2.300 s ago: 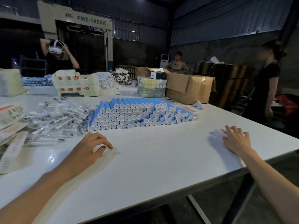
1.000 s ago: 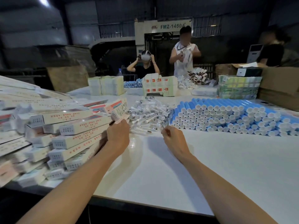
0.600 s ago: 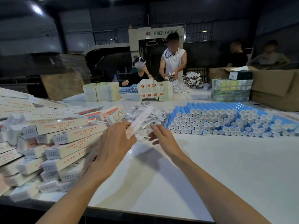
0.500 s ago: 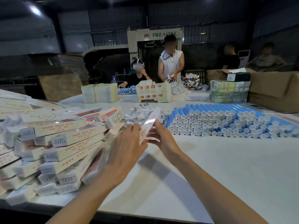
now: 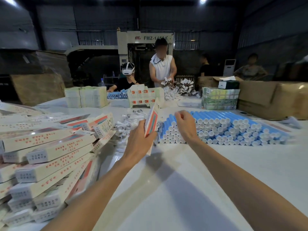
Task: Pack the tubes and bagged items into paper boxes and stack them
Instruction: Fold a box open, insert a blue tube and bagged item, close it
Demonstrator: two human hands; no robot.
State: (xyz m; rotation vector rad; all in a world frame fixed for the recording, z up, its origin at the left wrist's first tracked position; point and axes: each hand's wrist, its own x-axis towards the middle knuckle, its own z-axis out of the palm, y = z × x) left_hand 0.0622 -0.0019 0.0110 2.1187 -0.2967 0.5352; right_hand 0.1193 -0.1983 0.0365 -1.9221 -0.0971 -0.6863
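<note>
**A:** From the head camera, what is each grip doing?

**B:** The left hand point(image 5: 139, 144) is clamped on a flat paper box point(image 5: 151, 120), white with a red panel, holding it tilted up off the white counter point(image 5: 191, 189). The right hand point(image 5: 185, 125) is loosely curled, fingers bent in, over the near left corner of the stack of blue tubes point(image 5: 221, 129); whether it pinches a tube I cannot tell.

**A:** Where do the task's things sit from those grips?

**B:** The tubes, white caps facing the camera, run from under the right grip away to its right. Between and just beyond the two grips lies a heap of clear bagged items point(image 5: 129, 121). Left of the left grip, packed boxes point(image 5: 48, 157) are stacked in a sloping pile that reaches the counter's near edge.

**A:** And farther off?

**B:** Beyond both grips stand more white boxes with red labels point(image 5: 146, 98), a bundle of paper sheets point(image 5: 85, 97), and brown cartons point(image 5: 273, 99) far right. Across the counter, a person wearing a headset point(image 5: 127, 77) sits and another in a white top point(image 5: 162, 67) stands.
</note>
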